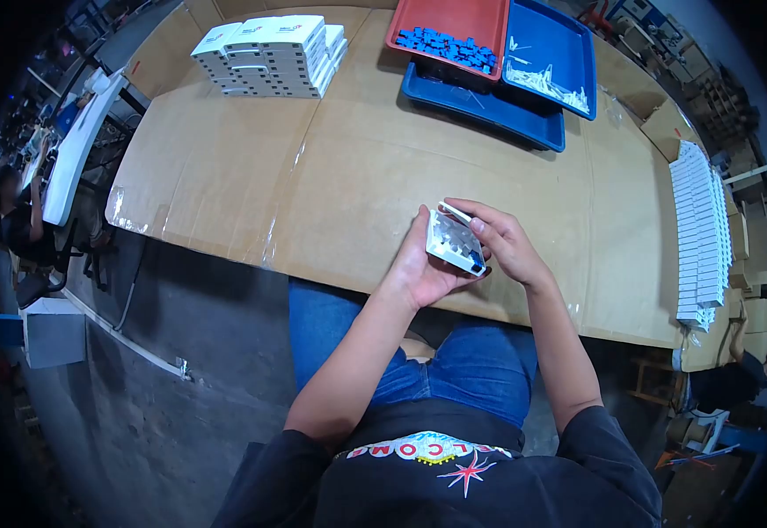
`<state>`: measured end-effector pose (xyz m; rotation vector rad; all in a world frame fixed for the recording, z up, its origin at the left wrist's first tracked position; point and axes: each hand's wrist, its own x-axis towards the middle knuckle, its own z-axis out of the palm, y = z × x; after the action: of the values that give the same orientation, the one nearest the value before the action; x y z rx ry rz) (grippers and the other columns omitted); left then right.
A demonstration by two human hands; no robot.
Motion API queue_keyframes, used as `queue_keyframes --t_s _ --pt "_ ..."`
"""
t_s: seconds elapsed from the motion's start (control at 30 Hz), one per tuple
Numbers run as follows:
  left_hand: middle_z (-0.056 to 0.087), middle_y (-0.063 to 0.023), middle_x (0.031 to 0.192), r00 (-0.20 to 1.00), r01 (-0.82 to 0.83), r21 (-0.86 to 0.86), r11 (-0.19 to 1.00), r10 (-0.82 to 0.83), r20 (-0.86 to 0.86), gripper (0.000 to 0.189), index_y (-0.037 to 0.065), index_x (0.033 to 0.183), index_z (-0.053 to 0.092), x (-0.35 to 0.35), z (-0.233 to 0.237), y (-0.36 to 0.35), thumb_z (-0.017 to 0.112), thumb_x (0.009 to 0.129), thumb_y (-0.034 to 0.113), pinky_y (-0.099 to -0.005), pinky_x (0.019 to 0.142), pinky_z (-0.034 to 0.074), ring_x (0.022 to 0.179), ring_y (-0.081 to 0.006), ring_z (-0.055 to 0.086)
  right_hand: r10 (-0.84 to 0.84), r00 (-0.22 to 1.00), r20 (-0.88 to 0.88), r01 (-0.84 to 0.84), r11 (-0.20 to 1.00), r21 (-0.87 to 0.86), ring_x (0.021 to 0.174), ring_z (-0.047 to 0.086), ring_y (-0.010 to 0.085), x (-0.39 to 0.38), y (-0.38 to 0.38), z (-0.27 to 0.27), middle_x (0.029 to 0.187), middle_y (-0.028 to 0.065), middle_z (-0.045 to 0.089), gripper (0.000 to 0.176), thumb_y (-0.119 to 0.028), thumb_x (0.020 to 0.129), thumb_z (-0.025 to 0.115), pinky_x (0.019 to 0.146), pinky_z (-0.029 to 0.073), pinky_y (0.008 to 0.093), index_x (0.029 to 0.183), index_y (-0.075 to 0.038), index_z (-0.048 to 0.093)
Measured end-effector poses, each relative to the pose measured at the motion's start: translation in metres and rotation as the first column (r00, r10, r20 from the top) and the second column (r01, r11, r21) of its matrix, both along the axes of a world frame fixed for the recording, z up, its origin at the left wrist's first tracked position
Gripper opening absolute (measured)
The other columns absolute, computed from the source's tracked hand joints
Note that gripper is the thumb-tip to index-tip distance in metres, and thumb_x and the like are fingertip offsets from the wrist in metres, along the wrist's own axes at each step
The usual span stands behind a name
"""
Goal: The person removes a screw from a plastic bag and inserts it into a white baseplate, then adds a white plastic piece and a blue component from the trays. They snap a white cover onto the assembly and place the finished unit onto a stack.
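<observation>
A small white plastic casing (452,239) with an open, moulded inside lies tilted in my left hand (423,271), whose fingers and thumb wrap round its sides and underside. One lower corner of the casing carries a small dark blue part (477,267). My right hand (508,244) is closed at the casing's upper right edge, with thumb and fingers pinching a slim white plastic piece (456,211). That piece slants over the far edge of the casing. Both hands are above the front part of the cardboard-covered table (357,185).
Stacked white casings (265,57) stand at the back left, and a long row of them (700,233) lines the right edge. A red tray (445,22) of blue parts overlaps a blue tray (489,114). Another blue tray (555,44) holds slim white pieces. People sit at far left and right.
</observation>
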<state>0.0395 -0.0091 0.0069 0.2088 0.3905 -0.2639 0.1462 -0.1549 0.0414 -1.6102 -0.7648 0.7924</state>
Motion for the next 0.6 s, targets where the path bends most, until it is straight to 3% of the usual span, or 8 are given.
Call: queue_keyframes --t_s 0.27,0.6 --pt "0.054 -0.0142 0.143 0.998 -0.062 -0.008 0.998 0.062 -0.015 0.071 0.013 0.151 0.043 0.001 -0.002 -0.008 0.026 0.108 0.067 -0.0522 0.113 0.045 0.131 -0.0316 0.055 0.033 0.996 0.085 -0.032 0.999 -0.012 0.121 0.063 0.0198 -0.003 0.001 -0.008 0.133 0.0141 0.069 0.041 -0.025 0.106 0.061 0.106 0.048 0.0339 0.139 -0.001 0.064" --pt "0.056 -0.0129 0.139 0.996 -0.055 -0.024 0.998 0.053 -0.074 0.069 0.015 0.148 0.047 0.005 -0.019 -0.004 0.03 0.107 0.067 -0.054 0.104 0.048 0.123 -0.0323 0.058 0.027 0.999 0.048 -0.025 0.998 -0.051 0.116 0.065 0.0194 0.001 0.01 -0.017 0.13 0.015 0.071 0.039 -0.029 0.107 0.06 0.103 0.049 0.0328 0.134 -0.002 0.069"
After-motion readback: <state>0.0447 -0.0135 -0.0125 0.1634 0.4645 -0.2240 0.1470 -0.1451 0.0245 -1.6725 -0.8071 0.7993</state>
